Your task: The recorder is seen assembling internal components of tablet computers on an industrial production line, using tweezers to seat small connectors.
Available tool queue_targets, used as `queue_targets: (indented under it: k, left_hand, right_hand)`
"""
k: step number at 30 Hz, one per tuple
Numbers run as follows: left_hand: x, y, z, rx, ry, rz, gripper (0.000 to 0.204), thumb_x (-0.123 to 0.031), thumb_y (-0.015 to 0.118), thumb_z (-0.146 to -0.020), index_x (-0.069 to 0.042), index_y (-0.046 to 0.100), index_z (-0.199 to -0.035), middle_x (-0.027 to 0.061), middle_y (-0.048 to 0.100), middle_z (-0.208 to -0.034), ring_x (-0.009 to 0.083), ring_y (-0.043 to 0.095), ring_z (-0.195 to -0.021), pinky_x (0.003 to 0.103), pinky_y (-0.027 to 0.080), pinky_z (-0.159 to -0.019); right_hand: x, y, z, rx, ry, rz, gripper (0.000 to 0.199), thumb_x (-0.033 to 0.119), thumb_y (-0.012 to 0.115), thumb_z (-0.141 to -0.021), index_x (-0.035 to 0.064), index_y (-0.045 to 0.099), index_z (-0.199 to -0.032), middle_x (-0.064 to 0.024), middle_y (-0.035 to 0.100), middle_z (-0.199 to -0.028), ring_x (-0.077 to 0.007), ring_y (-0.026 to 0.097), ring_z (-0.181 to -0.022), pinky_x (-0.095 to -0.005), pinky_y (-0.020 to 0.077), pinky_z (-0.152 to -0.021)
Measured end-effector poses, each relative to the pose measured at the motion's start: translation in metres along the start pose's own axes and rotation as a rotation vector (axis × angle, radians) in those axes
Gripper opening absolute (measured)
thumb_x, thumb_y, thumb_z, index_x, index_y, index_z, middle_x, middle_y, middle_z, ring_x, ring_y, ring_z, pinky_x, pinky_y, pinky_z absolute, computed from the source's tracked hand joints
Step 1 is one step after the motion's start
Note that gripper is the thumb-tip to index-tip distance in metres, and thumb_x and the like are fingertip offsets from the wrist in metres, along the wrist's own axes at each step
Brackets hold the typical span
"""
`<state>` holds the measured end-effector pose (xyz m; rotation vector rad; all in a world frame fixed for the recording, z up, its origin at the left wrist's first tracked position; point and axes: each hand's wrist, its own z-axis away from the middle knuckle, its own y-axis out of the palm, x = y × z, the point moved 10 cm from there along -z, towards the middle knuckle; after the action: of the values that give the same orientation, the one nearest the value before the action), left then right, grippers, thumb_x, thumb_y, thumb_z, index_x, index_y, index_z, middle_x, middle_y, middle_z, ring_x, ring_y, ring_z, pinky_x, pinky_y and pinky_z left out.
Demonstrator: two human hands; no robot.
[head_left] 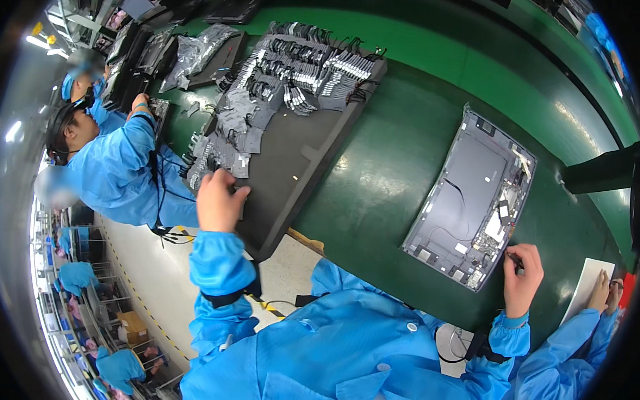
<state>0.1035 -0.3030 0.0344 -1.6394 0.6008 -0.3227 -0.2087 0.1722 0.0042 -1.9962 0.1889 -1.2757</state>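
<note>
My left hand [220, 202] is over the near left edge of a black foam tray [285, 174], beside a cluster of small grey parts with black cable ends [212, 150]. Its thumb stands apart from the bent fingers, and I see nothing held between them. At the right, an opened grey laptop case [468, 194] lies tilted on the green table, with circuit boards and thin wires along its right side. My right hand [523, 276] is next to that case's lower right edge. Its fingers are closed round a small dark item, mostly hidden, whose kind I cannot make out.
More cabled parts [317, 66] fill the tray's far end. Clear plastic bags [198, 51] lie beyond it. A co-worker in blue [124, 165] works at the left; another person's hands [602, 291] rest by a white board at the right. A dark post [603, 171] stands at the right.
</note>
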Motion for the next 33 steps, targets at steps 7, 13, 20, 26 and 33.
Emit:
queue_targets:
  k: [7, 13, 20, 26, 33]
  left_hand:
    - [0.024, 0.008, 0.013, 0.012, -0.032, -0.002, 0.035, -0.013, 0.088, -0.062, -0.002, 0.06, -0.08, 0.0095, 0.053, -0.077, 0.0264, 0.054, -0.074, 0.038, 0.046, -0.067]
    - [0.016, 0.003, 0.018, 0.066, -0.027, 0.155, 0.025, -0.006, 0.081, -0.072, -0.001, 0.058, -0.081, 0.0087, 0.06, -0.076, 0.0204, 0.058, -0.069, 0.032, 0.047, -0.064]
    - [0.038, -0.009, 0.016, 0.01, -0.114, 0.552, 0.016, -0.004, 0.068, -0.089, 0.0, 0.053, -0.089, 0.0034, 0.065, -0.078, 0.0087, 0.059, -0.072, 0.024, 0.047, -0.066]
    - [-0.015, -0.007, 0.008, 0.141, -0.257, 1.074, 0.01, -0.013, 0.058, -0.098, -0.005, 0.055, -0.101, 0.0, 0.061, -0.072, 0.0055, 0.052, -0.055, 0.019, 0.033, -0.045]
    - [-0.214, 0.037, 0.036, 0.593, 0.094, 1.481, 0.041, 0.008, 0.058, -0.087, -0.004, 0.049, -0.125, 0.004, 0.057, -0.101, 0.0068, 0.052, -0.073, 0.021, 0.042, -0.063]
  right_hand:
    - [0.009, 0.003, -0.003, 0.016, -0.014, 0.029, 0.014, -0.011, 0.062, -0.077, -0.0023, 0.062, -0.088, -0.0102, 0.06, -0.088, -0.0184, 0.06, -0.073, -0.0271, 0.0487, -0.065]
    - [0.009, -0.005, -0.001, -0.042, 0.007, 0.011, 0.014, -0.011, 0.062, -0.077, -0.002, 0.062, -0.088, -0.0095, 0.06, -0.088, -0.0171, 0.06, -0.075, -0.0274, 0.0492, -0.067]
    - [-0.002, -0.012, -0.003, -0.08, 0.03, -0.006, 0.011, -0.009, 0.063, -0.08, -0.0014, 0.061, -0.087, -0.0081, 0.058, -0.086, -0.0148, 0.057, -0.075, -0.0252, 0.047, -0.068]
    - [-0.006, -0.027, 0.004, -0.149, 0.053, 0.004, 0.01, -0.008, 0.065, -0.081, -0.0011, 0.061, -0.087, -0.0074, 0.058, -0.086, -0.0139, 0.057, -0.075, -0.0246, 0.0472, -0.067]
    - [0.012, -0.026, 0.0, -0.153, 0.017, -0.03, 0.013, -0.009, 0.067, -0.077, -0.0012, 0.064, -0.088, -0.0099, 0.061, -0.084, -0.0181, 0.062, -0.074, -0.027, 0.0506, -0.067]
